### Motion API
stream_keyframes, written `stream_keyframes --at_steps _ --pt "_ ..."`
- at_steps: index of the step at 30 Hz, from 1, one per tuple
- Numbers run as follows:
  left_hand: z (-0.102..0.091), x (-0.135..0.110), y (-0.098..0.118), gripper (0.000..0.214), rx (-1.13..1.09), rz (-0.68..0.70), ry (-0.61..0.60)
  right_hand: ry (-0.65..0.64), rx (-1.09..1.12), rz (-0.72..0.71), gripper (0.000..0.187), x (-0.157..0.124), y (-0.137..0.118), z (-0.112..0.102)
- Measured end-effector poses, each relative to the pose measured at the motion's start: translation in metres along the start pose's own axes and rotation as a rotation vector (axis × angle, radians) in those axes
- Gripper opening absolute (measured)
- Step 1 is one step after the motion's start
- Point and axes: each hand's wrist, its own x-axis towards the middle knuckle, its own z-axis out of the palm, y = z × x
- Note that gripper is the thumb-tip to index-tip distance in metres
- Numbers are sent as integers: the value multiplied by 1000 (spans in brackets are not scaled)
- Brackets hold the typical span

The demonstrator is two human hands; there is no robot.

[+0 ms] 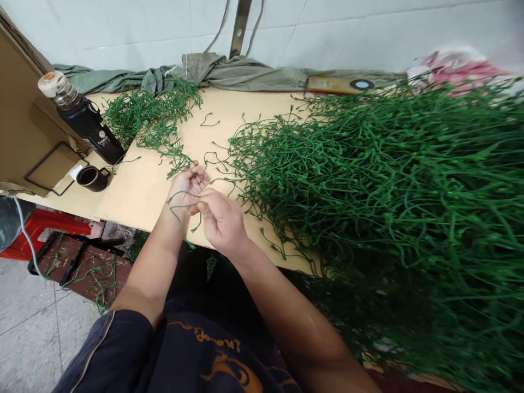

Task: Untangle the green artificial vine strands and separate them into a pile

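My right hand is closed, its thumb and fingers pinching a few thin, curly green stems whose small tufted ends hang over my left wrist. Just beyond it, my left hand is turned palm up with its fingers loosely curled and apart; I see nothing gripped in it. A small pile of similar stems lies past my left fingertips. To my right a far larger heap of long green stems spreads across the table and over its front edge.
At the left stand a black flask, a dark mug and a cardboard box. Bunched grey-green cloth runs along the tiled wall, with a pink-and-white cloth at right. A brown case sits below, stems strewn on it.
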Motion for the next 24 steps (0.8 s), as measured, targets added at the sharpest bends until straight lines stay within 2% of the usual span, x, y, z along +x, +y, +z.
stream_keyframes --at_steps 2,6,9,11,14,18,20,24 --pt "0 -1 1 22 63 -6 -16 -16 -171 0 23 5 3 -14" --pt "-1 -5 3 18 205 -67 -48 100 -565 324 25 15 35 -58" --pt "-1 -7 3 18 235 -76 -70 111 -709 449 43 18 50 -77" --pt "0 -7 2 19 253 -76 -87 25 -705 454 48 19 47 -71" --pt "1 -8 0 21 269 -72 -119 -150 -584 462 40 22 40 -39" --pt "5 -9 -1 25 296 -82 -114 -326 -426 616 31 25 46 -1" --pt "7 -10 -2 26 317 -92 -96 -331 -366 662 26 25 53 6" --pt "9 -11 -1 22 293 -88 -82 -198 -230 649 20 23 65 0"
